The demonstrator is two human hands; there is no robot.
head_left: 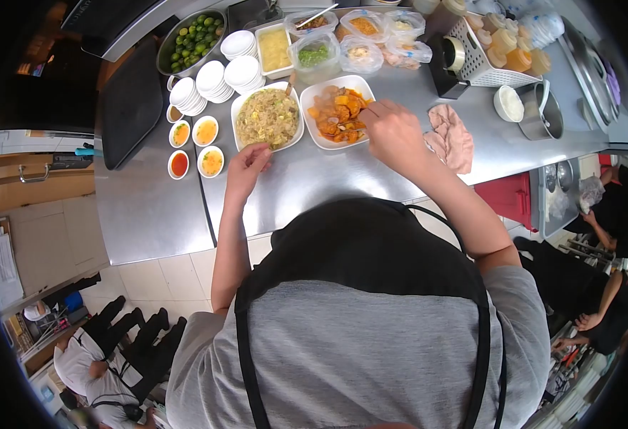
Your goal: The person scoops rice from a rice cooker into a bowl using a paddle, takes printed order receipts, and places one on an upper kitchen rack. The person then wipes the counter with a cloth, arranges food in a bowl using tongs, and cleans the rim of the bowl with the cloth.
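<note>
My left hand (pixel 248 170) is at the near edge of a white square bowl of fried rice (pixel 266 118). Its fingers are loosely curled and apart, with nothing visible in them; whether they touch the rim I cannot tell. Over the right side of a second white bowl, filled with orange-sauced chunks (pixel 339 114), is my right hand (pixel 394 130). Those fingers are closed and pointing down toward the food. What they hold, if anything, is hidden. A spoon handle (pixel 290 84) sticks up from the far edge of the rice bowl.
Small cups of sauce (pixel 179 164) and stacked white dishes (pixel 213 80) stand left, below a bowl of limes (pixel 196 39). Tubs and bags of garnish (pixel 314 56) line the back. Rightward are a pink cloth (pixel 450 139), a bottle basket (pixel 482 61) and a metal pot (pixel 551 118).
</note>
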